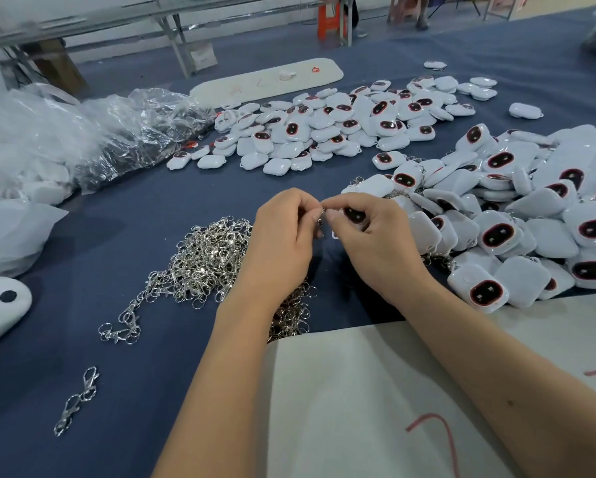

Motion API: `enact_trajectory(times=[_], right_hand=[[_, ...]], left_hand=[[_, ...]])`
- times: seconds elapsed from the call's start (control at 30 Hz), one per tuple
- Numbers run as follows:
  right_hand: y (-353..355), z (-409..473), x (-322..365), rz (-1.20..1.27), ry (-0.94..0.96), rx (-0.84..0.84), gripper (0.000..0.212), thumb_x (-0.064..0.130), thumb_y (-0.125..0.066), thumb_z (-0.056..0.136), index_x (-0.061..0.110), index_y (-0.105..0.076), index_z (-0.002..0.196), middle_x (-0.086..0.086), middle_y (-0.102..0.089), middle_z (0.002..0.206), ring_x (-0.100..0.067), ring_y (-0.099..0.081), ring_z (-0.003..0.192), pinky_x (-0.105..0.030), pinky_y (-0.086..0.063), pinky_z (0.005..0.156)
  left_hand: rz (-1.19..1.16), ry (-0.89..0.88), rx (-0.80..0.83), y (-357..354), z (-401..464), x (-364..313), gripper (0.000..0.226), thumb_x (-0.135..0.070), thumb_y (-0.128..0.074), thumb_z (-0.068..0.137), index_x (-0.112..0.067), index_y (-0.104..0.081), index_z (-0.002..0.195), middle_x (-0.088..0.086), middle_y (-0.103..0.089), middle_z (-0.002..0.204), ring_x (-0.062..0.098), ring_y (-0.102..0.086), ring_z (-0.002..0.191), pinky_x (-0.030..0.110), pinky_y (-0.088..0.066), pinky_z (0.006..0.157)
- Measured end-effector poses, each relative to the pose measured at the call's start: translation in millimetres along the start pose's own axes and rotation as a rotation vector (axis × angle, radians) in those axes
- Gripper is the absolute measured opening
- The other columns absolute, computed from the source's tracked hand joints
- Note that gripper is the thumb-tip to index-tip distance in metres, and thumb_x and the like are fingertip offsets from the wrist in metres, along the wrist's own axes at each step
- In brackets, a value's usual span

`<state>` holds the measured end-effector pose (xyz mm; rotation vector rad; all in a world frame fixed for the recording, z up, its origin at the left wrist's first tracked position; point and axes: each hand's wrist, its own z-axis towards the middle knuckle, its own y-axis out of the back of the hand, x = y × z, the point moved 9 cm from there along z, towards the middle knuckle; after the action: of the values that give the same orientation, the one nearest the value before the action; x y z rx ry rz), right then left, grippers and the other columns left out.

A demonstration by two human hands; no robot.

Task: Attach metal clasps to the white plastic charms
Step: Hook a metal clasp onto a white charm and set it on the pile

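Both hands meet mid-table over the blue cloth (124, 208): left hand (283, 236) has fingers curled, pinching a small metal clasp (320, 224) at its fingertips, right hand (369, 232) curls round a white charm (353, 215) with its dark oval face showing between the fingers; clasp and charm touch at the pinch, whether the ring is through the loop yet can't be told, too small. Progress, as a guess: well underway, lots left. Right-side pile (517, 215) near the table's right edge has bits of chain poking out among the charms, so those look finished; far pile (341, 125) toward the back shows bare loops, no metal seen, likely still to do, and it is big. Loose clasps heap (203, 260) lies just left of the left hand, touching the wrist area, plenty in stock; a stray clasp (77, 400) sits alone toward the near left corner. Materials: charms are glossy hard plastic, rounded-square pebble shape, dark oval with red rim on one face; clasps are shiny silver lobster hooks with split rings, tangled; crinkly clear bags (93, 132) at the left edge; matte pale sheet (358, 408) with red marks at the near edge under the forearms
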<state>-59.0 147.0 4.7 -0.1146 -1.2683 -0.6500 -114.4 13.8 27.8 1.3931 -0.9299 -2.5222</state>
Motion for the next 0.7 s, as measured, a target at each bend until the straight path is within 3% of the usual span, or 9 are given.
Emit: enact_trajectory(times=[0.07,0.23,0.53,0.7], right_hand=[[-1.3,-0.7,4.5,-0.045,0.040,0.000,0.014,0.013,-0.069,0.095,0.022,-0.080,0.093,0.017,-0.074,0.086,-0.002,-0.066,0.086,-0.018,-0.048,0.079],[4.8,0.2,3.9,-0.037,0.068,-0.051,0.012,0.010,-0.074,0.092,0.019,-0.079,0.086,0.007,-0.073,0.087,-0.014,-0.066,0.087,-0.036,-0.052,0.080],[7.5,2.8,-0.9,0.171,0.031,-0.033,0.014,0.009,-0.074,0.094,0.021,-0.079,0.089,0.006,-0.078,0.087,-0.006,-0.070,0.085,-0.018,-0.051,0.080],[4.8,5.4,-6.1,0.283,-0.007,0.030,0.010,0.010,-0.072,0.096,0.014,-0.081,0.093,0.007,-0.078,0.082,-0.001,-0.065,0.078,-0.015,-0.049,0.076]], left_hand=[[-0.011,0.019,-0.002,1.3,0.1,2.5,0.017,-0.009,-0.055,0.099,-0.019,-0.063,0.087,-0.007,-0.066,0.076,0.013,-0.066,0.077,0.046,-0.058,0.079],[-0.044,0.044,-0.002,3.0,-0.4,3.3,0.019,-0.011,-0.059,0.097,-0.024,-0.065,0.085,-0.007,-0.067,0.073,0.014,-0.066,0.075,0.045,-0.057,0.079],[-0.251,0.086,0.001,3.5,1.0,3.1,0.017,-0.002,-0.061,0.098,-0.013,-0.070,0.089,-0.007,-0.069,0.069,0.007,-0.067,0.068,0.024,-0.057,0.073],[-0.289,0.090,-0.025,2.6,0.3,-1.0,0.015,-0.001,-0.060,0.098,-0.010,-0.069,0.090,-0.001,-0.069,0.074,0.010,-0.066,0.070,0.032,-0.059,0.078]])
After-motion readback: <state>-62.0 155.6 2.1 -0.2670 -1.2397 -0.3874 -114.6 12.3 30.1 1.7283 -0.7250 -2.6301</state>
